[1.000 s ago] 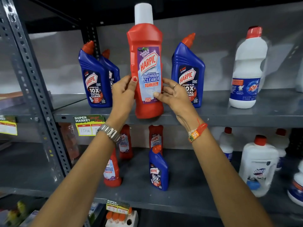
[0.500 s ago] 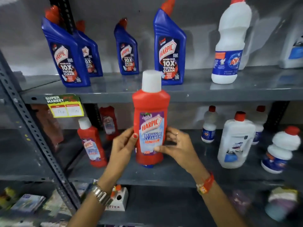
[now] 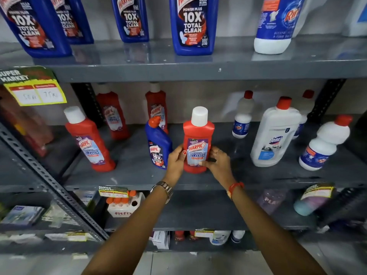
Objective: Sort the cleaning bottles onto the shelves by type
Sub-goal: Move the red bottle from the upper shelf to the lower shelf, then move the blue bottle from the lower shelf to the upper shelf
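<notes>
A red Harpic bathroom cleaner bottle [image 3: 198, 133] with a white cap stands upright on the middle shelf [image 3: 139, 179]. My left hand [image 3: 175, 158] grips its left side and my right hand [image 3: 218, 161] its right side. A small blue Harpic bottle [image 3: 157, 143] stands right beside it on the left, touching my left hand. Three more red Harpic bottles [image 3: 89, 141] stand further left and behind. Several blue Harpic bottles [image 3: 193, 24] line the upper shelf [image 3: 198, 70].
White bottles with red caps stand on the right of the middle shelf, the largest a Domex [image 3: 275, 133]; a white Rin bottle [image 3: 276, 24] is on the upper shelf. A slotted steel upright [image 3: 49, 181] runs diagonally at left. Boxes and bottles fill the lower shelves.
Both hands have carried the red bathroom cleaner bottle down from the upper shelf to the middle shelf, setting it beside the small blue bottle. The view has tilted downward.
</notes>
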`<state>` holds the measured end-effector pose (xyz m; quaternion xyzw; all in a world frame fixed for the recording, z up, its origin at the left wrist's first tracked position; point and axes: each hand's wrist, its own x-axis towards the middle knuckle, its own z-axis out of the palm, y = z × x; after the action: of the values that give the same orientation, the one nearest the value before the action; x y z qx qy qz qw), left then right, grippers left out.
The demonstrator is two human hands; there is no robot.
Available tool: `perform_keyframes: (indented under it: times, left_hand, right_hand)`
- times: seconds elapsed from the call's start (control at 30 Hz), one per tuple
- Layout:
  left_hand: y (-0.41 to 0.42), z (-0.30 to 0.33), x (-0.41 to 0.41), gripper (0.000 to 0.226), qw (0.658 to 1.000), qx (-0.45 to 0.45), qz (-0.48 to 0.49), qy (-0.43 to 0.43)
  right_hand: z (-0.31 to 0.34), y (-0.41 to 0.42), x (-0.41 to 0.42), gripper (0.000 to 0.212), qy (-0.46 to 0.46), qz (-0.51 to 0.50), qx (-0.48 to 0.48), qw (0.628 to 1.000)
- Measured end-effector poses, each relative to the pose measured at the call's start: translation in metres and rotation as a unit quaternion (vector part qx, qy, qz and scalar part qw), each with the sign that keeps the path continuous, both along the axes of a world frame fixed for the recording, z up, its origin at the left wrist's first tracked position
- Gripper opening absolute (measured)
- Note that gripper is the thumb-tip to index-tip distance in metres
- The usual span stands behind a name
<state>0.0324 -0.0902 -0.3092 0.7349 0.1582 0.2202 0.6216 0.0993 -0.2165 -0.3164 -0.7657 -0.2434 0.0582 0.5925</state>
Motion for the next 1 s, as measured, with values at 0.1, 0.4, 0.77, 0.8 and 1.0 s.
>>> perform_keyframes:
  times: [0.1,0.4,0.77,0.8,1.0]
  left_hand:
    - [0.002,-0.008,0.012,0.029,0.999,0.007,0.0,0.032]
    - [0.008,-0.007,0.017,0.032,0.998,0.043,-0.008,0.036]
    - [0.089,-0.027,-0.045,0.02,0.973,0.008,0.205,-0.102]
    - [0.097,-0.026,-0.043,0.025,0.974,-0.031,0.204,-0.093]
    - [0.131,-0.02,-0.015,0.045,0.985,-0.164,0.044,0.017]
  right_hand:
    - [-0.013,0.004,0.007,0.046,0.0,-0.02,-0.013,1.0]
    - [-0.023,0.01,0.011,0.049,0.007,-0.045,-0.008,0.999]
    - [-0.013,0.073,-0.048,0.032,-0.202,-0.094,-0.016,0.975]
    - [-0.015,0.083,-0.047,0.036,-0.184,-0.057,-0.04,0.98]
    - [-0.02,0.127,-0.036,0.046,-0.036,-0.028,-0.144,0.988]
